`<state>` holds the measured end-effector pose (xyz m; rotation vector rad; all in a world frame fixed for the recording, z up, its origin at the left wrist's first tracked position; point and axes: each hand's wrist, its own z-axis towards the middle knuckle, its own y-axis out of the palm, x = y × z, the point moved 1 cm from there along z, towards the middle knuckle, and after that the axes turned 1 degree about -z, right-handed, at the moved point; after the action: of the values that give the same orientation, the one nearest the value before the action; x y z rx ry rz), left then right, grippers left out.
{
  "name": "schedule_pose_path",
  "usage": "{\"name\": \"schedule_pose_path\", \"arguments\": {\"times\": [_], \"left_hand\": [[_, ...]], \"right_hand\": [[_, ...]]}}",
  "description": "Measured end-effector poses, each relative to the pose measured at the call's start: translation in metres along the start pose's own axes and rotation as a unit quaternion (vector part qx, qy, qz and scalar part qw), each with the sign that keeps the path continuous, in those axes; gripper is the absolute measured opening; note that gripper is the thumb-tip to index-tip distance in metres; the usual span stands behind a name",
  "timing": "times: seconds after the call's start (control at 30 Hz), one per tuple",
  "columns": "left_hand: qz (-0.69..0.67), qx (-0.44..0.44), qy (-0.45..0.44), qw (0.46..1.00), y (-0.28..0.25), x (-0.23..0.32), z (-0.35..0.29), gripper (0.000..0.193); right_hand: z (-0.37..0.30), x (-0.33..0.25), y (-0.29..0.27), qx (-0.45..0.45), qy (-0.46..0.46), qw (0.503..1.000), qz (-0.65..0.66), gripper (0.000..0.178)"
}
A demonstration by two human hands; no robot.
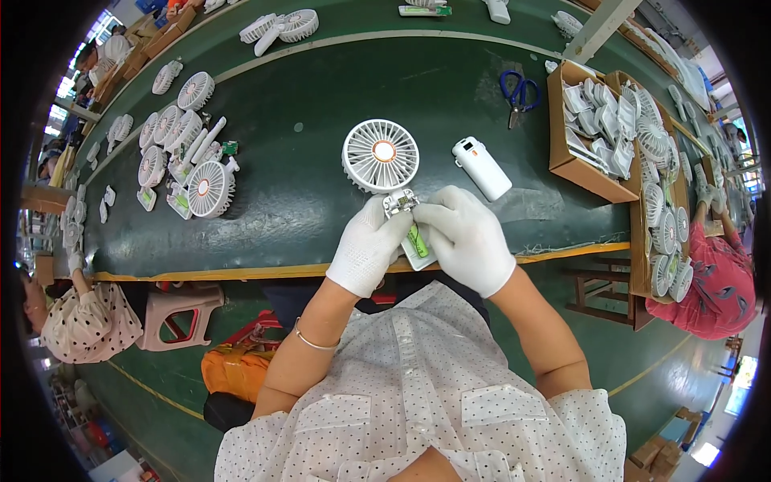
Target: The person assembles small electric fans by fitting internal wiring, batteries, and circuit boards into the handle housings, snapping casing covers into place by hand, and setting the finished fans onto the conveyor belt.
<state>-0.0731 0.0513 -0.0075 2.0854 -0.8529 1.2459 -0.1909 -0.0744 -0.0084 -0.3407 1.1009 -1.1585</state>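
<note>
Both hands wear white gloves and meet at the table's front edge on one opened handheld fan. Its round white fan head [381, 156] with an orange-ringed hub points away from me. The open handle [418, 255] hangs toward me and shows a green battery [417, 240] and a thin wire. My left hand [368, 246] grips the handle from the left, near the small metal-and-plastic joint [400, 202]. My right hand [466, 233] pinches at the handle's inside from the right; its fingertips partly hide the parts there. A white handle cover [482, 169] lies to the right.
Blue-handled scissors [519, 96] lie farther back on the green table [281, 161]. Cardboard boxes at the right hold white plastic shells [598, 124] and fan heads [663, 233]. Several fans [185, 132] cluster at the left. Co-workers [92, 321] sit at both sides; a stool [181, 313] stands at left.
</note>
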Motion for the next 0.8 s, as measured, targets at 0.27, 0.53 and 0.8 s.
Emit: {"name": "schedule_pose_path", "arguments": {"times": [0.27,0.53,0.8], "left_hand": [[-0.158,-0.085,0.004,0.984,0.004,-0.004,0.003,0.039],[-0.103,-0.068,0.046,0.991,0.002,-0.001,-0.006,0.039],[-0.09,-0.035,0.06,0.994,0.0,0.004,-0.02,0.034]], "right_hand": [[0.006,0.029,-0.023,0.081,0.076,0.989,-0.1,0.038],[0.015,0.064,-0.045,0.066,0.101,0.97,-0.211,0.05],[0.037,0.109,-0.066,-0.047,0.073,0.976,-0.199,0.042]]}}
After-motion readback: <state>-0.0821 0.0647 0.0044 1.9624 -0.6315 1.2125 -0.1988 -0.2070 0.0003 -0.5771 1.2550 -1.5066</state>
